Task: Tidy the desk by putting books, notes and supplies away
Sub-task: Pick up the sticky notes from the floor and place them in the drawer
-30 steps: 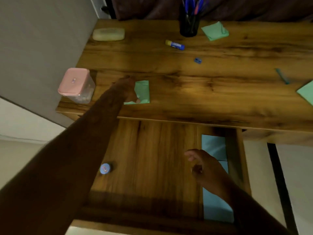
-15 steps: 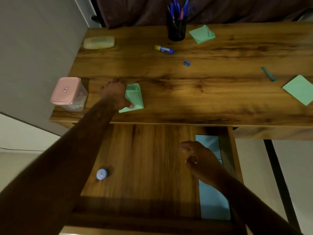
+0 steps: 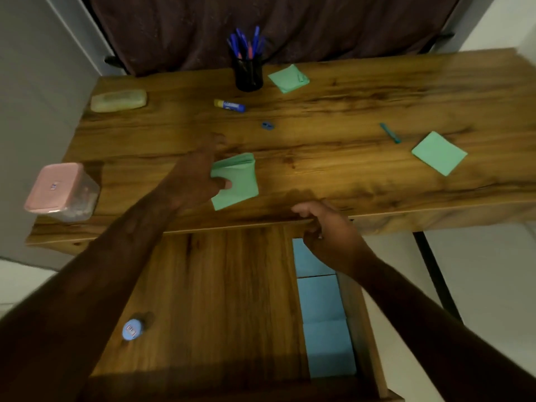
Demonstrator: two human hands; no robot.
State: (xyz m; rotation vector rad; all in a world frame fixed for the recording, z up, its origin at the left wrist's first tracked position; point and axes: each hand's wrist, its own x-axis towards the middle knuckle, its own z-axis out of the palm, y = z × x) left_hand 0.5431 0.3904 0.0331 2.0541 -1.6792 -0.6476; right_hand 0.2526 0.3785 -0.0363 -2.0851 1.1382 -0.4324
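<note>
My left hand (image 3: 200,175) grips a green pad of sticky notes (image 3: 240,181) near the front edge of the wooden desk (image 3: 348,175), its pages fanned and partly lifted. My right hand (image 3: 324,224) hovers at the desk's front edge above the open drawer (image 3: 220,300), fingers loosely curled and holding nothing. Two more green note pads lie on the desk, one at the right (image 3: 439,153) and one at the back (image 3: 288,78). A glue stick (image 3: 229,105), a blue sharpener (image 3: 268,125) and a teal pen (image 3: 390,133) lie loose on the desk.
A black pen cup (image 3: 249,74) stands at the back. A pale yellow case (image 3: 118,100) lies back left and a pink-lidded clear box (image 3: 62,191) stands at the left edge. Blue note pads (image 3: 324,311) line the drawer's right side, and a small blue cap (image 3: 132,329) lies at its left.
My left hand closed on the green pad and lifted its edge. My right hand rose from over the drawer to the desk's front edge. The view tilted back.
</note>
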